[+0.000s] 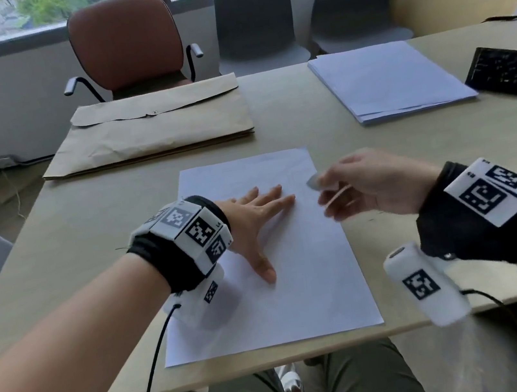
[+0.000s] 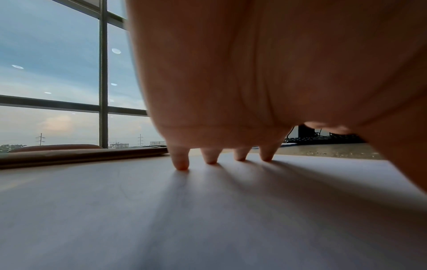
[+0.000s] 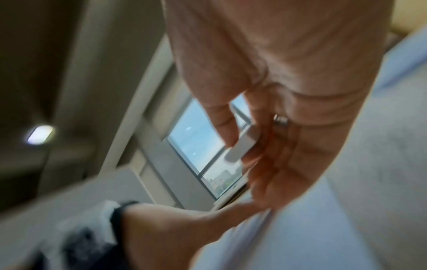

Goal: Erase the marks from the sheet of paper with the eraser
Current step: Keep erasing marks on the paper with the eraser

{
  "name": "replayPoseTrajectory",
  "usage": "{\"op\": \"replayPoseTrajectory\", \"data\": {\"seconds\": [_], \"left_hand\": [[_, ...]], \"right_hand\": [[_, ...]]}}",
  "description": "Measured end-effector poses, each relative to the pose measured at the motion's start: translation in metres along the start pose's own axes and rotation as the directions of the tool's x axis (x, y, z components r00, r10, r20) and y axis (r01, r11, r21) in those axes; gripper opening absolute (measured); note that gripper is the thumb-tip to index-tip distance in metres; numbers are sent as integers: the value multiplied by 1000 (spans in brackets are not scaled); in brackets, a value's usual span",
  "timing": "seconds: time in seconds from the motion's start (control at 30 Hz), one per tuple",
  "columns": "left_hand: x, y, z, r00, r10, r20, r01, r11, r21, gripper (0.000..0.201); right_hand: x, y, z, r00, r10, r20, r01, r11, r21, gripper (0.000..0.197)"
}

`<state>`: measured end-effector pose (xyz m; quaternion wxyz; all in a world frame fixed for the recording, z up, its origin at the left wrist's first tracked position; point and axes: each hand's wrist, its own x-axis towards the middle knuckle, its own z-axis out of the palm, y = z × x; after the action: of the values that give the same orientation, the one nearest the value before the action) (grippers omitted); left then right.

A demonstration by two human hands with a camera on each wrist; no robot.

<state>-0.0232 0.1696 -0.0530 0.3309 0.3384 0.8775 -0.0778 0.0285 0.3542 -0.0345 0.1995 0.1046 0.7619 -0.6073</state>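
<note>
A white sheet of paper (image 1: 296, 274) lies on the table in front of me, and no marks show clearly on it. My left hand (image 1: 255, 216) lies flat on the sheet's left half with fingers spread, its fingertips (image 2: 181, 164) pressing the paper (image 2: 208, 219). My right hand (image 1: 360, 184) hovers over the sheet's right edge, blurred, and pinches a small white eraser (image 1: 313, 182) between thumb and fingers. In the right wrist view the eraser (image 3: 242, 144) sits between the thumb and forefinger, above the paper (image 3: 346, 201).
A brown paper envelope (image 1: 151, 128) lies at the back left of the table (image 1: 86, 230). A stack of white sheets (image 1: 388, 80) lies at the back right, a black keyboard (image 1: 512, 74) beside it. Chairs stand behind the table.
</note>
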Motion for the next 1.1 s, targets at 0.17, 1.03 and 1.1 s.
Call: {"op": "replayPoseTrajectory", "data": {"seconds": [0.17,1.03,1.1], "left_hand": [[1,1,0,1000,-6,-6,6,1000,5,132],[8,-23,-11,973,-217,-76,206,969,-133,118],[5,-30,-14,976,-213,-45,206,971,-124,120]], "right_hand": [[-10,20,21,876,231,423,-270,962,34,12],[73,-36,27,999,-17,43,38,844,-534,23],[79,-39,30,1000,-22,14,26,834,-551,24]]}}
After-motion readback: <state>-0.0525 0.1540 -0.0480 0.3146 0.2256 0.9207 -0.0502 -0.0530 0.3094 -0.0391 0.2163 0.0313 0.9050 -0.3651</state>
